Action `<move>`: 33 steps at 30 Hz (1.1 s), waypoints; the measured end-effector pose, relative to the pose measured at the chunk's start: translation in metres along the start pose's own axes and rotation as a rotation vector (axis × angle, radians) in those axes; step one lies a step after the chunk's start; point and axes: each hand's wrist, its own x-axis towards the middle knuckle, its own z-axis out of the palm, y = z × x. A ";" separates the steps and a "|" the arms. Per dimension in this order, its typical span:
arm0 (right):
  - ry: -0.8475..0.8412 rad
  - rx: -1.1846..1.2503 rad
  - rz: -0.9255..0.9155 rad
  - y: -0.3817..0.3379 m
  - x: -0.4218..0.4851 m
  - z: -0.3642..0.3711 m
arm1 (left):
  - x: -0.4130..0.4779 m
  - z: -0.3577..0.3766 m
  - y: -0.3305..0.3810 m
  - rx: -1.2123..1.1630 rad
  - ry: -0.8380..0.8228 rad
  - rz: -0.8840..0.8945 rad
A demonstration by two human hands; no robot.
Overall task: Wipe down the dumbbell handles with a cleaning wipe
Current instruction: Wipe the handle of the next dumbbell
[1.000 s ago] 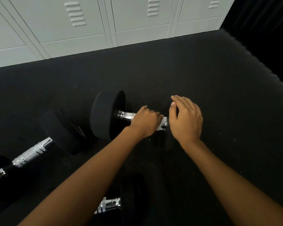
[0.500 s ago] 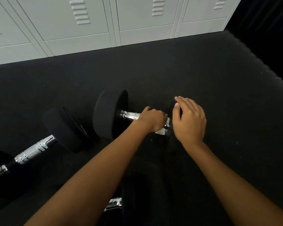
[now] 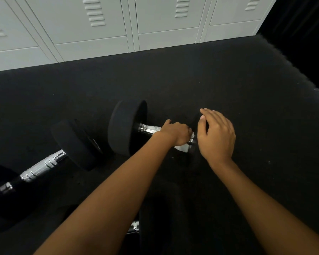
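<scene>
Our left hand (image 3: 175, 134) curls tight around the white cleaning wipe (image 3: 182, 148), wrapping it on the chrome handle (image 3: 148, 128) of the black round-headed dumbbell (image 3: 125, 127), which lies on the dark rubber floor (image 3: 228, 80). Our right hand (image 3: 216, 137) rests with its fingers loose and nearly straight, apparently on the dumbbell's other head, which is lost in shadow.

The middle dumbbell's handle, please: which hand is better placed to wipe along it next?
Likely left. The left hand grips the wipe around the handle; the right hand rests on the end weight.
</scene>
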 end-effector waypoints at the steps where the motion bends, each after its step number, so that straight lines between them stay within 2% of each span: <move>1: 0.003 -0.001 -0.001 -0.001 0.000 0.000 | -0.002 0.003 -0.002 -0.016 0.027 0.015; 9: 0.015 0.001 -0.012 0.001 0.000 -0.001 | -0.022 0.043 -0.021 -0.157 0.471 0.175; 15: 0.029 0.008 -0.020 0.000 -0.002 -0.001 | -0.027 0.057 -0.037 -0.101 0.770 0.325; 20: 0.017 0.001 -0.020 0.000 -0.001 -0.001 | -0.021 0.055 -0.026 0.058 0.803 0.382; 25: 0.010 -0.001 -0.009 0.000 0.001 -0.001 | -0.019 0.055 -0.022 0.109 0.818 0.390; 33: 0.010 0.008 -0.002 -0.001 -0.001 -0.001 | -0.018 0.062 -0.025 0.188 0.886 0.331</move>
